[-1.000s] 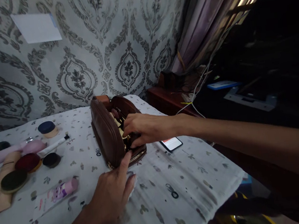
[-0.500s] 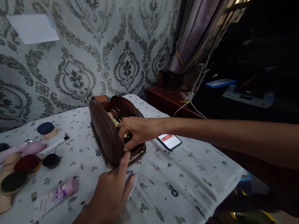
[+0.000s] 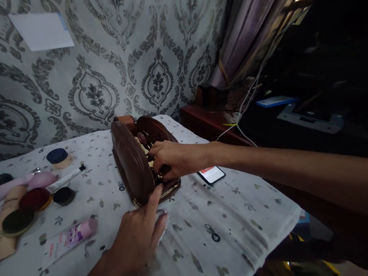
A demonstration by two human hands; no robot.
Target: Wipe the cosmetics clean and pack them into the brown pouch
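Bag (image 3: 133, 162), brown, unzipped, upright on the patterned cloth (image 3: 228, 222), close to the papered wall (image 3: 94, 59). Right hand (image 3: 171, 157) reaches in over the bag's right side, fingers bent down into the opening; tips hidden, so cannot tell whether they pinch anything. Gold-coloured pieces (image 3: 160, 175) show inside, just by the thumb. Left hand (image 3: 137, 233) at the near end: index finger stretched out, its tip at the rim of the opening, thumb spread apart below it; other fingers folded or out of sight, cannot tell which. Phone (image 3: 213, 175), screen lit, lies right of the bag, partly behind the right wrist. Left of the bag, well apart: blue-lidded jar (image 3: 59, 158), black-capped tube (image 3: 66, 179), black pot (image 3: 64, 195), red pot (image 3: 35, 199). Nearer, a purple-and-white tube (image 3: 72, 237) lies alone.
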